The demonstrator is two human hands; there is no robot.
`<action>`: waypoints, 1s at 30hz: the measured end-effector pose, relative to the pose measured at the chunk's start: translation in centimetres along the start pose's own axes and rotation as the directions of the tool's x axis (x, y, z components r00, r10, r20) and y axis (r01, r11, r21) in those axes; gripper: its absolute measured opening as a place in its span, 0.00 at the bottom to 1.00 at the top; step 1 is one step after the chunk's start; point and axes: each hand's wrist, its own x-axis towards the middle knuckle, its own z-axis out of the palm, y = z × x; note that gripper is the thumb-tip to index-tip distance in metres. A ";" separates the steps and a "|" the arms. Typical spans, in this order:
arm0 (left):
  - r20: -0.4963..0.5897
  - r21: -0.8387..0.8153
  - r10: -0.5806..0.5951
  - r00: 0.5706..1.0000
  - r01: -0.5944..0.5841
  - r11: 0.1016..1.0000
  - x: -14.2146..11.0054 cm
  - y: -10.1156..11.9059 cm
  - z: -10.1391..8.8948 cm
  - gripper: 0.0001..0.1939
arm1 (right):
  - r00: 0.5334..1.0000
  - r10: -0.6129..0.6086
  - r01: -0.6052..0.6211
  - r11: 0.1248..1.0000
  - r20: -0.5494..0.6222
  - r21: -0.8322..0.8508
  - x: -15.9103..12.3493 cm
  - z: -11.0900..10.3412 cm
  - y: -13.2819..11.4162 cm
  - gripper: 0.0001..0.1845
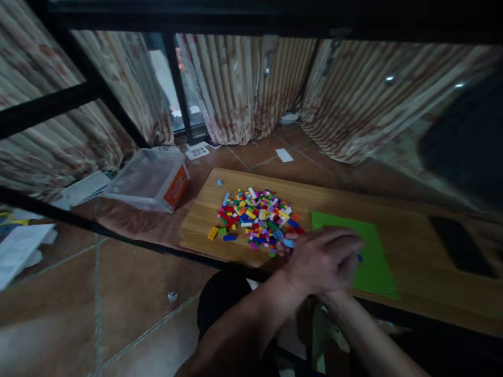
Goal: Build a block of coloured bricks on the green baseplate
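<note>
From where I stand, the left hand [328, 254] crosses over the right hand [283, 251] and hides most of it; blur keeps me from telling whether either hand's fingers are clamped on anything. The brick pile [257, 214] spreads leftward from the right fingertips, the green baseplate [375, 269] lies partly covered beneath the left ones. Well left of both, a cloudy plastic box [143, 178] keeps its contents unclear.

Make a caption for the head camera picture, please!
Hands overlap near a colorful toy-brick pile and green studded baseplate.
</note>
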 end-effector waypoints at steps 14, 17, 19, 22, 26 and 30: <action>0.281 0.292 -0.262 0.923 0.177 0.940 0.3 -1.8 3.5 0.10 | 0.854 0.499 -0.411 0.820 -0.146 0.398 -4.5 -17.7 5.4 0.26; 0.308 0.327 -0.262 0.914 0.157 0.932 0.3 -2.1 4.5 0.10 | 0.895 0.431 -0.394 0.883 -0.111 0.254 -1.8 -19.5 6.0 0.25; 0.324 0.337 -0.257 0.910 0.143 0.931 0.3 -2.1 5.1 0.10 | 0.910 0.392 -0.366 0.912 -0.133 0.184 -0.7 -19.9 6.7 0.24; 0.348 0.310 -0.211 0.914 0.101 0.945 0.0 -1.8 5.7 0.10 | 0.911 0.367 -0.352 0.930 -0.189 0.108 -0.6 -19.6 7.9 0.24; 0.344 0.231 -0.049 0.938 -0.035 0.972 -0.4 -1.0 6.2 0.11 | 0.913 0.350 -0.357 0.934 -0.207 0.007 -0.8 -18.5 8.1 0.24; 0.248 0.154 0.149 0.957 -0.191 0.970 -0.8 0.6 6.0 0.12 | 0.959 0.253 -0.261 0.964 -0.125 -0.052 0.7 -15.7 6.1 0.20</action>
